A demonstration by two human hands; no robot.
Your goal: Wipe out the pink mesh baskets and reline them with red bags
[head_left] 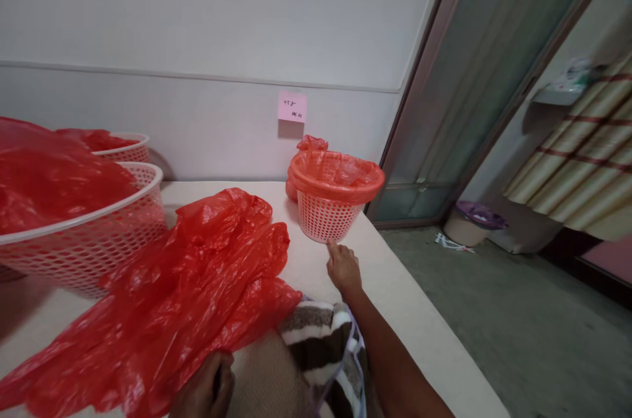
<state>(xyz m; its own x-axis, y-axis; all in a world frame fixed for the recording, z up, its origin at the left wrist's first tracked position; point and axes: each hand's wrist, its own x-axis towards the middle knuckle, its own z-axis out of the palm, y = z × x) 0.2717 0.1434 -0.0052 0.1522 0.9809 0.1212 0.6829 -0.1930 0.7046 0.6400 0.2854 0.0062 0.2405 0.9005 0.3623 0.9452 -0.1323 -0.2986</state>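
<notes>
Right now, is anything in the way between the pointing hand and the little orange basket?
Nothing visible is. The right hand rests on the table with its index finger stretched toward the small basket, which has a red bag lining. Only bare tabletop lies between fingertip and basket base. The loose red plastic bag lies off to the left.

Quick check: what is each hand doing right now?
Left hand: closed, gripping the edge of the red plastic bag.
Right hand: holding nothing, one finger pointing at the base of the small lined basket.
</notes>
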